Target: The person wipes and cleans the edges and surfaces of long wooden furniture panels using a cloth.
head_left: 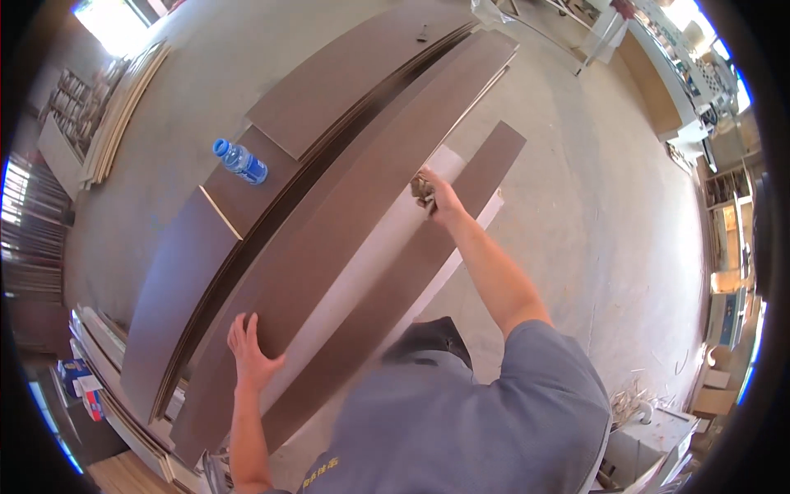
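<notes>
A long brown panel runs diagonally in front of me, from lower left to upper right. My left hand rests on its near part with fingers spread and holds nothing. In my right hand is a crumpled brownish-grey rag, gripped by the panel's right edge. Most of the rag is hidden by the fingers. A narrower brown board lies parallel and closer to my body, below my right wrist. Between the two boards shows a pale white strip.
Beyond a dark gap lies a stack of brown panels, with a blue-capped plastic bottle standing on it. A small dark object sits at its far end. Boards lean at the left; a grey box stands lower right.
</notes>
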